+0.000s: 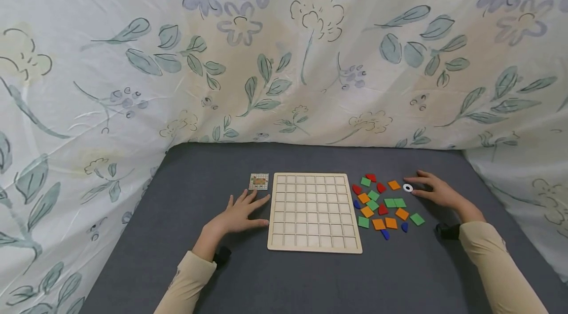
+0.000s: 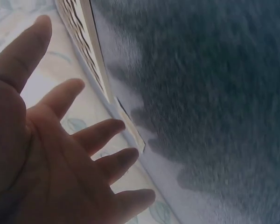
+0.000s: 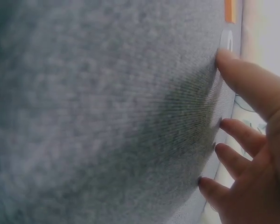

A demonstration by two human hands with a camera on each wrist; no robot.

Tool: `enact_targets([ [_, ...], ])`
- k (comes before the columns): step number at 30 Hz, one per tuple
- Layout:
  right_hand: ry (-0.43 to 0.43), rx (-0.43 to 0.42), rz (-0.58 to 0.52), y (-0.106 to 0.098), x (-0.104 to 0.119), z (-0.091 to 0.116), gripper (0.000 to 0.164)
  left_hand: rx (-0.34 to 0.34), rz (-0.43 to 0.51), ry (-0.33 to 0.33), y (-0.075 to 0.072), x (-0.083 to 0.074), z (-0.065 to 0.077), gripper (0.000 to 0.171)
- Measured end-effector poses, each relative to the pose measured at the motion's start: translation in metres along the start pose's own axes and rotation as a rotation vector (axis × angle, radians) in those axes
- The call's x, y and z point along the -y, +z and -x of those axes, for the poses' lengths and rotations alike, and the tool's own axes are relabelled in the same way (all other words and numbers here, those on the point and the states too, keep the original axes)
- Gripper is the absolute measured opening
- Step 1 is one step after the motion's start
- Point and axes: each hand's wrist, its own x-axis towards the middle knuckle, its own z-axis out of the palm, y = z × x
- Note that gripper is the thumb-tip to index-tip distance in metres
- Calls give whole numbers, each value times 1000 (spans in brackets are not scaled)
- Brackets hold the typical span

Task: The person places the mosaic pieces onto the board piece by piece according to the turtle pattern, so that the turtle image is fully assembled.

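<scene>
My right hand [image 1: 437, 191] is at a white ring [image 1: 404, 188] on the dark cloth, thumb tip right at its edge and index finger reaching past its far side. In the right wrist view, the ring [image 3: 227, 37] shows just beyond my thumb tip. My left hand [image 1: 241, 215] spreads its fingers beside a wooden grid board [image 1: 315, 252], thumb and index tips close to its left edge. A small pattern card [image 1: 259, 181] lies just past those fingertips. The left wrist view shows the left palm [image 2: 60, 163] holding nothing.
Between the board and my right hand lie scattered flat pieces: green squares [image 1: 363, 222], orange squares [image 1: 391, 223], red pieces [image 1: 383, 209] and blue pieces [image 1: 405, 227]. A floral curtain [image 1: 275, 67] hangs behind and at both sides of the dark-clothed table [image 1: 310, 284].
</scene>
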Motion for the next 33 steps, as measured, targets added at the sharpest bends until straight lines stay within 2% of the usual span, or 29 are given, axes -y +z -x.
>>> enact_targets([
  [8,10,1,-24,0,1,-1,44,77,60,26,5,-7,2,71],
  [14,5,-14,-48,0,-1,0,38,75,57,16,8,-8,2,73],
  [22,22,-37,-9,3,1,-1,35,81,71,2,11,-6,4,74],
  [33,86,-83,13,5,16,-5,43,72,70,17,11,-6,3,72],
])
